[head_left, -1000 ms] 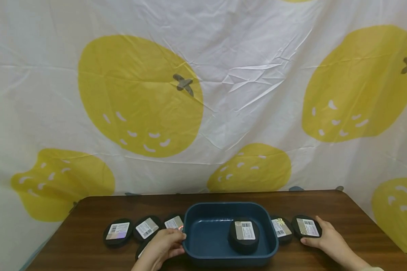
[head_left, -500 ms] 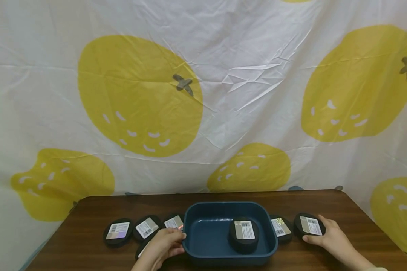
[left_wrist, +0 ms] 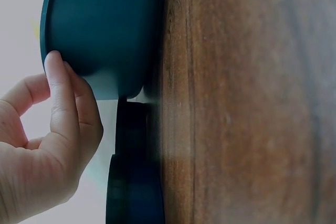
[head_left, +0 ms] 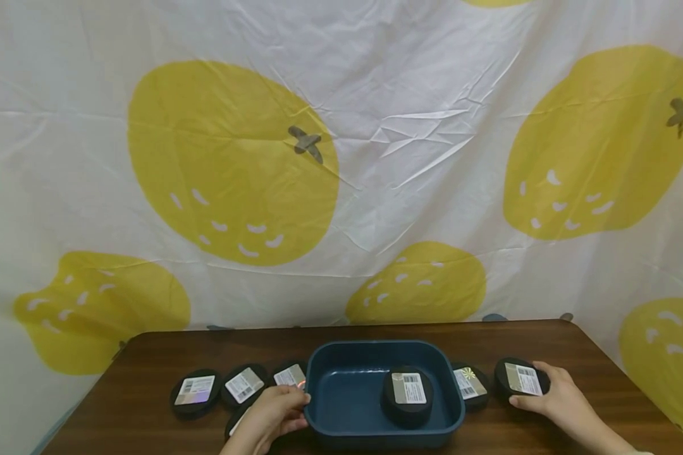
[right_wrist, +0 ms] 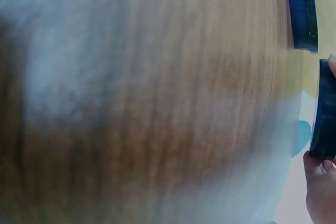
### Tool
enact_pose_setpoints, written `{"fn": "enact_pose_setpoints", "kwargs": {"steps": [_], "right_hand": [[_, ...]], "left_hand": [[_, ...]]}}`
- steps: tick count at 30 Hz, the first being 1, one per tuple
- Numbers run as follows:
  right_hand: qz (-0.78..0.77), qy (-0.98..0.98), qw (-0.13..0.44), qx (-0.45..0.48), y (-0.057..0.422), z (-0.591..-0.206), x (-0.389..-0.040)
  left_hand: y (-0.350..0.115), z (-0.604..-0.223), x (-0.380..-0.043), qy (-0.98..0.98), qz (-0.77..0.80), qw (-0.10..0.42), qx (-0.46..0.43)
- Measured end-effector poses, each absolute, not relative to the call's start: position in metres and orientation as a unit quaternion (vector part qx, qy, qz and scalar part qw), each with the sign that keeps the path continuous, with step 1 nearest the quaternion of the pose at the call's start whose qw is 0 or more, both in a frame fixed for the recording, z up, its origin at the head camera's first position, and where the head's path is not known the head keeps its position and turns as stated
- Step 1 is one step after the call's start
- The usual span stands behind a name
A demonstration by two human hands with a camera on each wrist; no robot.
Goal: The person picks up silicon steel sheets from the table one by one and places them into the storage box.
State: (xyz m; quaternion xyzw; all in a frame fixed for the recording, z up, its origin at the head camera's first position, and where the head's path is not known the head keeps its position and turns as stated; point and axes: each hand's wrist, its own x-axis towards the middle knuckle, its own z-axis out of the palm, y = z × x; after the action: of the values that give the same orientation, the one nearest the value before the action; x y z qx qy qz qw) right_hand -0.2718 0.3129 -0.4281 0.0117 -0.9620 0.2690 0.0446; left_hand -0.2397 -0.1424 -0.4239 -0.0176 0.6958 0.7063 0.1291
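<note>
My left hand (head_left: 273,414) pinches the left rim of a blue rectangular tub (head_left: 341,436); the left wrist view shows the thumb and fingers (left_wrist: 62,93) at the tub's edge. One flat round black container (head_left: 406,414) with a barcode label lies inside the tub, to the right. My right hand (head_left: 560,398) grips a similar black labelled container (head_left: 503,382) from its right side. In the right wrist view, a gap shows between that container and the table, so it is held just above the wood.
Just right of the tub lies another black container (head_left: 471,388). Several more (head_left: 195,404) stand left of the tub, one partly hidden by my left hand. All rest on a dark wooden table (head_left: 142,379), with a lemon-patterned cloth (head_left: 398,189) hanging behind.
The right hand and its container have shifted slightly right, away from the neighbouring container. The left hand and the tub stay where they were; the head view tilts a little.
</note>
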Motion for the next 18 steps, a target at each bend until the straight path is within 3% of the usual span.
{"fn": "enact_pose_setpoints", "kwargs": {"steps": [18], "right_hand": [[0.266, -0.962, 0.063, 0.013, 0.31, -0.415, -0.272]], "left_hand": [[-0.142, -0.425, -0.24, 0.689, 0.714, 0.126, -0.018]]}}
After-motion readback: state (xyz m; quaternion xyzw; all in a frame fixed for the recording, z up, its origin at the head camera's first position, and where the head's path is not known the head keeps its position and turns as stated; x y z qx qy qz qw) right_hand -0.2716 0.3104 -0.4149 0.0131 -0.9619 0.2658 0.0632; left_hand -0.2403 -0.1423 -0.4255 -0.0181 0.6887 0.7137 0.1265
